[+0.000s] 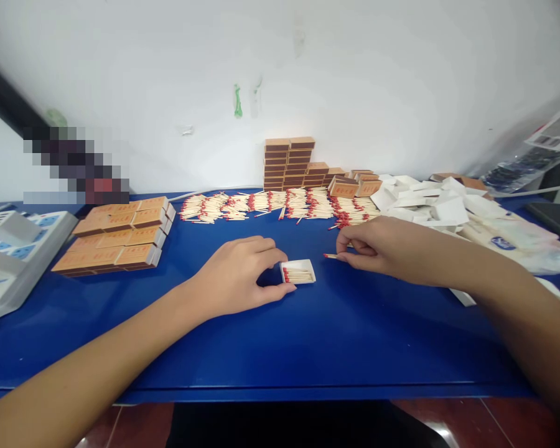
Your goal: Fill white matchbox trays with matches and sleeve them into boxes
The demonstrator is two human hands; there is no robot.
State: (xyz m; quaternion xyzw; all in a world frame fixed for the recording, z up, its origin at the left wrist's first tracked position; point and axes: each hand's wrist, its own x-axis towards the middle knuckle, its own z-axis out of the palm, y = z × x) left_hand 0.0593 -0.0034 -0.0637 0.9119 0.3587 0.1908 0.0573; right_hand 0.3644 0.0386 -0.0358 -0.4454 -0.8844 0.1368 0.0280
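My left hand [243, 274] grips the left end of a small white matchbox tray [312, 271] between thumb and fingers. Several red-tipped matches [298, 275] lie side by side in the tray, heads to the left. To the right, apart from the tray, my right hand [368, 246] pinches a match [331, 256] whose red head points left. Beyond both hands, a long row of loose matches [261, 204] spreads along the back of the blue table [261, 348].
Matchbox sleeves [289, 163] are stacked against the wall. Several filled-out orange matchboxes [121, 236] sit left, beside a white power strip [32, 249]. At right lie a heap of white trays [424, 199] and a plastic bag [504, 239]. The table's front edge runs below.
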